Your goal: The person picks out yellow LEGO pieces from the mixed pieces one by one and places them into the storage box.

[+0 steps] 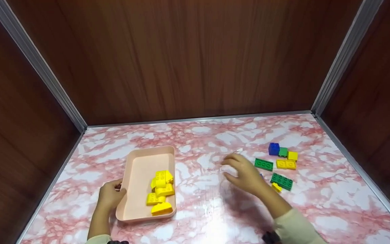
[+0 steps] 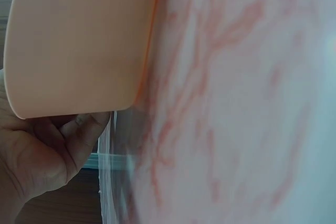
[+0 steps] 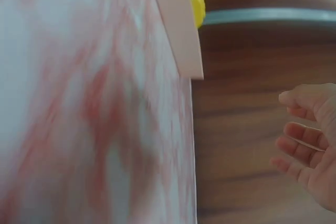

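Observation:
A shallow peach tray (image 1: 141, 166) lies on the left half of the table, with several yellow toy bricks (image 1: 164, 190) heaped along its right side. My left hand (image 1: 109, 196) grips the tray's left rim; in the left wrist view, its fingers (image 2: 86, 135) curl in behind the tray wall. Over the table right of the tray, my right hand (image 1: 244, 173) hangs with fingers spread and loosely bent, holding nothing. The right wrist view shows the same empty right hand (image 3: 310, 148), thumb apart from the fingers.
Right of my right hand lie loose bricks: a blue brick (image 1: 274, 149), green bricks (image 1: 282, 181) and yellow bricks (image 1: 286, 164). A small blue piece is mostly hidden behind that hand. Brown wood-grain walls (image 1: 198, 61) with metal edging enclose the pink-and-white marbled table (image 1: 201, 203).

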Tool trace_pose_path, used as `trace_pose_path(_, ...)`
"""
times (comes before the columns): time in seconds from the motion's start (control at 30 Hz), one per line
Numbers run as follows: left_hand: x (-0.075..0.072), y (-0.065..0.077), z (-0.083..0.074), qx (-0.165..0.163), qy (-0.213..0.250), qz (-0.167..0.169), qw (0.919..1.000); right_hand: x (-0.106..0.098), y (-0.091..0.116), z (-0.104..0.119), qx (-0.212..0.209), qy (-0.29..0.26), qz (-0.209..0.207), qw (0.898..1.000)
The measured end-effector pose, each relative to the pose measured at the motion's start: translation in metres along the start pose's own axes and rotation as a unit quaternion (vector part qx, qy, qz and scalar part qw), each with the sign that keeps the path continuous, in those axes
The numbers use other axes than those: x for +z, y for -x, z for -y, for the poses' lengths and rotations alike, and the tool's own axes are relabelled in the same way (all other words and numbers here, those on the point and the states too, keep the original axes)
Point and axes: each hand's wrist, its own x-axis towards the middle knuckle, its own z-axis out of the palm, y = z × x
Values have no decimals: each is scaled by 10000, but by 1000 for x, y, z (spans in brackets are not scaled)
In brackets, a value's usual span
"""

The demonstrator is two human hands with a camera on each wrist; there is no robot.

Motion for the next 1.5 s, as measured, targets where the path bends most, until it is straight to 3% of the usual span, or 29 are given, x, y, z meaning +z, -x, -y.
trace_pose_path(0.2,-1,1,1,-87,44,-6,10000,-25,34,-18,691,276,77,9972)
trace_pose_path(0.37,-1,1,0,-131,-26,133,9998,-44,62,-30,1419,551,415,9875)
trace_pose_path(0.6,-1,1,0,-156,-36,85,9998,-68,87,-42,2182,894,1426,9613)
trace_pose_path(0.7,-2,1,-1,-176,-12,71,9998,-74,93,-45,2392,1021,1679,9509)
trace_pose_path(0.93,-1,0,-1,-77,15,-14,10000,-79,97,-51,2551,1176,1947,9398)
trace_pose_path(1.13,2,1,0,-178,36,-31,9998,-79,97,-50,2469,1388,2200,9335)
trace_pose_path(1.5,-1,0,0,-136,-147,136,9997,-76,98,-52,2150,1512,2162,9403)
